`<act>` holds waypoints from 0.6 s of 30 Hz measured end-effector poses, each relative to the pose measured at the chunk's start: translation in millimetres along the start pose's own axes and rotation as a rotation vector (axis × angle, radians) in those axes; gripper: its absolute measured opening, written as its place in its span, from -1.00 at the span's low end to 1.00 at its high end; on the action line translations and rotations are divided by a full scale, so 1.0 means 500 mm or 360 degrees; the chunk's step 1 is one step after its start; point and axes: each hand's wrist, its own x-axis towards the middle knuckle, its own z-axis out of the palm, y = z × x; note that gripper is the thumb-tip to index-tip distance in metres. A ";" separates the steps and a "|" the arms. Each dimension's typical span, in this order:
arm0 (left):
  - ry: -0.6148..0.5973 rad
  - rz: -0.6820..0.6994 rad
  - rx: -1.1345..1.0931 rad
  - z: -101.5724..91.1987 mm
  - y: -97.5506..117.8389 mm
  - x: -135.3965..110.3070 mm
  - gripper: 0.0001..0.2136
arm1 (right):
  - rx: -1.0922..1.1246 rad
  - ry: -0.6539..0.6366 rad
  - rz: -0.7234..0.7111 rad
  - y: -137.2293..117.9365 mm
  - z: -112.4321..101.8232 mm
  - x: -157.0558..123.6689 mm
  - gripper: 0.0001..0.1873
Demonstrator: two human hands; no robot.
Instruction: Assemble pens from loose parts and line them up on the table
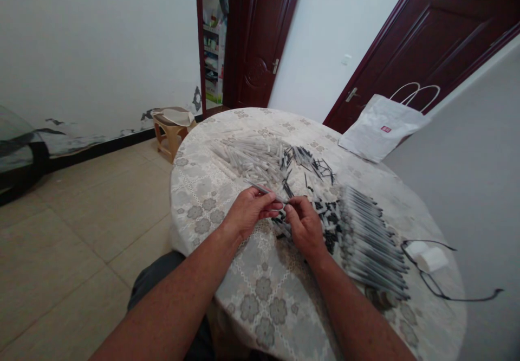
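My left hand [248, 210] is closed around a slim grey pen [260, 187], which points up and to the left over the table. At the pen's other end, my right hand [306, 230] pinches with thumb and forefinger; any small part between those fingertips is hidden. Just beyond my hands spreads a heap of whitish translucent pen barrels [252, 155]. Thin black-and-clear pieces [306, 160], which look like refills, lie to its right. Small black and clear parts, perhaps caps [331, 217], are scattered beside and partly behind my right hand. A neat stack of similar pens [371, 236] lies farther right.
A patterned cloth covers the round table [264, 290]. Eyeglasses [436, 285] and a white roll [433, 259] lie at its right edge. A white paper bag [384, 125] stands at the far right. Beyond the left edge is a stool [170, 133].
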 end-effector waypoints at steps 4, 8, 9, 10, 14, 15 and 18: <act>-0.0023 -0.0027 0.0010 0.003 0.001 -0.002 -0.81 | -0.0023 -0.0097 0.0009 -0.004 0.003 -0.002 -0.62; -0.0009 -0.0014 0.0007 0.002 0.001 -0.001 -0.80 | 0.0124 -0.0071 0.0091 0.000 0.003 -0.004 -0.59; -0.0006 -0.0003 0.0007 0.001 0.001 0.000 -0.80 | 0.0142 -0.0044 0.0091 0.001 0.001 -0.004 -0.65; -0.0005 0.0006 0.0009 0.000 0.001 0.001 -0.80 | 0.0139 -0.0021 0.0074 0.002 0.000 -0.003 -0.71; -0.0010 0.0001 0.0022 -0.003 -0.002 0.003 -0.81 | -0.0018 -0.0015 -0.0047 -0.001 -0.006 -0.001 -0.78; -0.0019 -0.0007 0.0024 -0.003 -0.003 0.003 -0.81 | -0.0055 -0.0024 -0.0061 -0.003 -0.006 -0.001 -0.79; -0.0045 -0.0028 0.0036 -0.002 -0.005 0.001 -0.80 | -0.0097 -0.0088 -0.0062 -0.007 -0.005 -0.001 -0.67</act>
